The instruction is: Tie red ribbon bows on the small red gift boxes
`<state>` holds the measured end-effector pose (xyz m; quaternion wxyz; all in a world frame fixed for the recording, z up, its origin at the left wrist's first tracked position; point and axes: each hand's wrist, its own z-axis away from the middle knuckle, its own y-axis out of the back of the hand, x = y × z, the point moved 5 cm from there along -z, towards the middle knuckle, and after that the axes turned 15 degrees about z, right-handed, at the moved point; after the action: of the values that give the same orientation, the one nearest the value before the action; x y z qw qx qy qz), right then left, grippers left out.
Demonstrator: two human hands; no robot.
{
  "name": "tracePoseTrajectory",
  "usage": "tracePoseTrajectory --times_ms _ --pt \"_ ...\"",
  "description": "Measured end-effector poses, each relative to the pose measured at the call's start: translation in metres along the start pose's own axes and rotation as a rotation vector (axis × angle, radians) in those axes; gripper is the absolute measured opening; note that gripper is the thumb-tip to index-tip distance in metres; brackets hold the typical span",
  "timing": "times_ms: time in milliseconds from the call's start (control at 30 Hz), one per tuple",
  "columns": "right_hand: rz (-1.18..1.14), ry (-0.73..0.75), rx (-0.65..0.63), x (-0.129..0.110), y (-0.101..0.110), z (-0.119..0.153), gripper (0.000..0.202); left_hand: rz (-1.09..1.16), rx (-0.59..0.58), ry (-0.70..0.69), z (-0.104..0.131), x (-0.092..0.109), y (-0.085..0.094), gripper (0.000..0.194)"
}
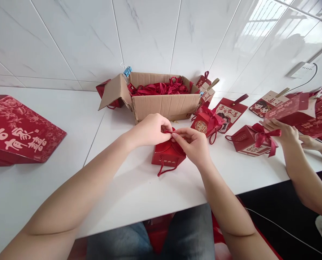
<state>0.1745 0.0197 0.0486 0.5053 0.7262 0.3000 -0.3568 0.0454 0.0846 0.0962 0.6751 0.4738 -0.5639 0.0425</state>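
Observation:
A small red gift box [166, 158] stands on the white table in front of me, its curved top flaps folded in. From its near side hangs a twisted red cord handle [166, 171]. Above the lid, my left hand [156, 130] is closed in a pinch on a red ribbon [173, 129]. Beside it, the thumb and fingertips of my right hand [194, 143] also pinch the ribbon. The two hands nearly meet, and my fingers cover most of the ribbon and part of the box top.
Behind the box, an open cardboard carton [166, 104] holds many red ribbons [161, 87]. To its right stand a box with a tied bow [205, 122] and a bowed hexagonal box [251, 141]. A large red box [22, 133] lies left. A co-worker's hands [284, 133] handle red packaging at right.

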Motion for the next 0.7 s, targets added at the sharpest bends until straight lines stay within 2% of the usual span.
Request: tracePoseTrajectory --times_ms 200,333,400,567,700 --pt "0.124 0.015 0.029 -0.002 0.002 0.001 0.013 -0.091 -0.005 -0.108 0.003 0.007 -0.001 0.012" --pt "0.308 0.174 0.209 -0.009 0.005 0.003 0.011 -0.115 -0.019 -0.114 0.002 0.006 -0.004 0.015" --pt "0.414 0.239 0.254 -0.011 0.004 0.004 0.011 -0.126 -0.031 -0.117 0.002 0.005 -0.006 0.016" --pt "0.495 0.22 0.127 -0.008 0.0 0.003 0.017 -0.134 -0.038 -0.133 0.001 0.005 -0.006 0.013" --pt "0.326 0.162 -0.003 -0.004 -0.001 -0.002 0.022 -0.127 -0.046 -0.158 0.001 0.006 -0.008 0.013"
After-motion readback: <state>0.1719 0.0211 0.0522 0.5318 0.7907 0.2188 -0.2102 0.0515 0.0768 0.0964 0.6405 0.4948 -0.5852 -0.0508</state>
